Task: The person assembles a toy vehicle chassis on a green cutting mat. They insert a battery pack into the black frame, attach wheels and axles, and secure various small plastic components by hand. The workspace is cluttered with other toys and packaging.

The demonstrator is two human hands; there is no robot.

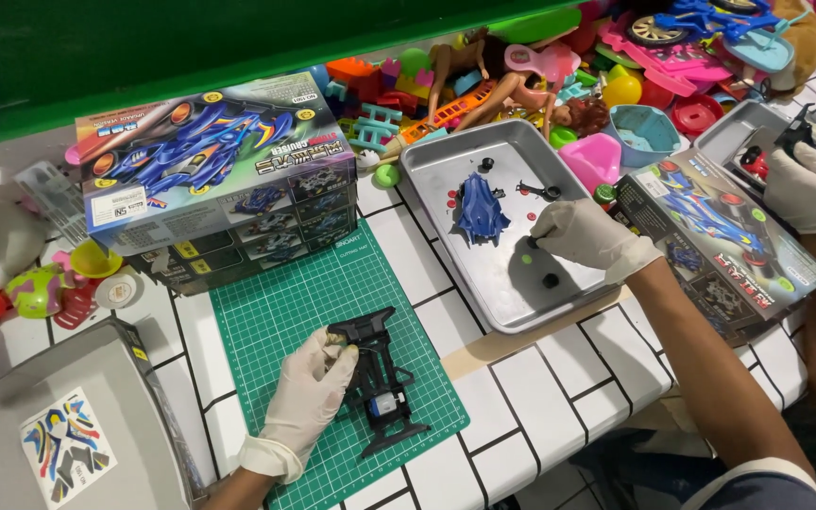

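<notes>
The left hand (309,387) pinches the black plastic toy car chassis (380,378), still bare; the right hand (583,231), fingers curled, touches small black wheels (550,280) in the grey metal tray (446,156), blue car body shell (480,208) unmounted.

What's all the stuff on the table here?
toy car chassis: one, black, on the green cutting mat.
car body shell: one, blue, in the metal tray.
small wheels and parts: several, black and red, in the same tray.
model car boxes: a stack, dark with blue cars, behind the mat.
another box: one, right of the tray.
sticker sheet: one, multicoloured, bottom left.
toy pile: many, bright plastic, at the back.
co-worker's gloved hand: far right.
left hand: white glove, holding the chassis.
right hand: white glove, reaching into the tray.
</notes>
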